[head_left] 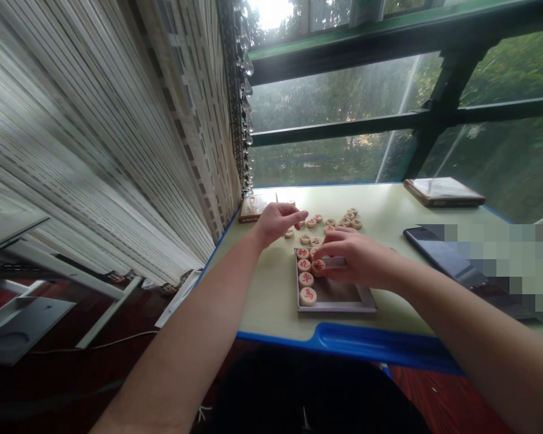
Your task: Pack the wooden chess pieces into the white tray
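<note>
A shallow open box [337,310] on the table holds several round wooden Chinese chess pieces with red characters. One column of them, including a chess piece [308,296] at the near corner, lines its left side. Inside the box, my right hand [355,256] is closed, thumb and fingers on a red-marked chess piece [318,267] beside that column. Beyond the box, my left hand [278,223] hovers over the tabletop with fingers loosely bent and slightly apart, close to loose pieces; nothing shows in it. More loose chess pieces [329,222] lie scattered past the box, some piled at the right.
The pale table [271,283] has a blue rim and a blue groove [380,346] along its near edge. A flat box [443,191] lies far right, another box [253,208] far left. A dark phone [443,253] rests at right. Curtains [172,120] hang at left, beside windows.
</note>
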Motion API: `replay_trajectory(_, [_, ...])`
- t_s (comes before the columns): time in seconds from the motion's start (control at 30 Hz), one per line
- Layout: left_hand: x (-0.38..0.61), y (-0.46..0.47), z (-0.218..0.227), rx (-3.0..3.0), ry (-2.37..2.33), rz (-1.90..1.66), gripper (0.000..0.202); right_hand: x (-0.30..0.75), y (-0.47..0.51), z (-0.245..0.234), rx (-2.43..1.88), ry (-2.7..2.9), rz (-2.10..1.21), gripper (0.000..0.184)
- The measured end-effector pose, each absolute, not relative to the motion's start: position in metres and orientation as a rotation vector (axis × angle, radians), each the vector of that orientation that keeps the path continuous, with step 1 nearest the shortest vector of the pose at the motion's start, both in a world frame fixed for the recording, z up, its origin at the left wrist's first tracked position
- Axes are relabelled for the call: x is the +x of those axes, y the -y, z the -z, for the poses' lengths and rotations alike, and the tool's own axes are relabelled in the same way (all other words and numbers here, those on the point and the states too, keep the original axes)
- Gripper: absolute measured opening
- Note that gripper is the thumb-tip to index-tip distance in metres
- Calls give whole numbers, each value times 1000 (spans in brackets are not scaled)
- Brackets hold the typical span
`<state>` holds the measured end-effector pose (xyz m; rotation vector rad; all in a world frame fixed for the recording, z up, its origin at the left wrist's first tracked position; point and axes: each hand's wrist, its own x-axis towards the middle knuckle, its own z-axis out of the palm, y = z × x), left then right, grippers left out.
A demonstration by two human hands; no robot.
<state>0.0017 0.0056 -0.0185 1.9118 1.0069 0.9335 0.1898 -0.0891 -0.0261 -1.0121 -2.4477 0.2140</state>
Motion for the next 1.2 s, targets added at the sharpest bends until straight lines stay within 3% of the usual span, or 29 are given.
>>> replay_trajectory(0.1, [1, -7, 20, 1939, -1040, -961, 39, 190, 88, 27, -981, 2479, -229, 12])
replay_trajectory(0.47, [4, -6, 24, 2197, -1179, -889, 35, 192, 87, 27, -1037, 2429, -313, 24])
replay_trajectory(0.63, [3, -11, 30, 2435, -1321, -839, 37, 194, 89, 24, -1063, 2395, -343, 14])
replay_trajectory(0.87, [6, -17, 36, 2609, -1185, -870, 20, 210, 65, 36, -1266, 2046, -69, 22])
replay_trajectory(1.2, [15, -20, 38, 2727, -1084, -627, 33, 222, 39, 54, -1381, 1966, 79, 22])
